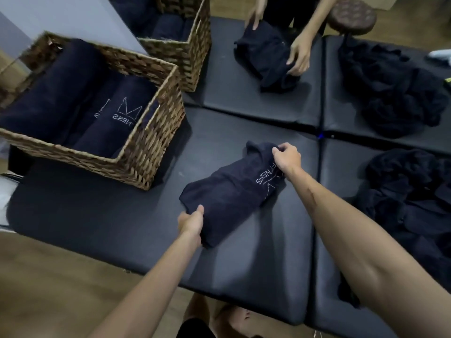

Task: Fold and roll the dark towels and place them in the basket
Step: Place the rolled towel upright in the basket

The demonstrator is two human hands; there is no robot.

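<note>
A folded dark navy towel (229, 196) with pale lettering is seen lying diagonally on the black padded mat (97, 215), roughly centre frame, partly lifted at both ends. Its near left corner is gripped by the left hand (191, 222), thumb on top and fingers curled under the cloth. Its far right edge is pinched by the right hand (286, 157), fingers curled over the fabric just above the lettering. To the left, a wicker basket (148, 152) is set on the mat, well apart from the held towel; rolled dark towels (117, 118) are packed inside it side by side, pale printed lettering visible on two of them. A second wicker basket (195, 45) is placed just behind the first, dark rolled towels partly seen inside. On the far mat, another dark towel (266, 57) is handled by a second person: one hand (255, 17) is laid on its far edge, the other hand (299, 56) is pressed on its near right side. Loose heaps of dark towels are piled on the right: one heap (390, 89) on the far mat, another heap (412, 198) on the near mat by the right forearm. A round brown stool (351, 17) is seen at top right. Wooden floor (48, 276) is visible at lower left.
</note>
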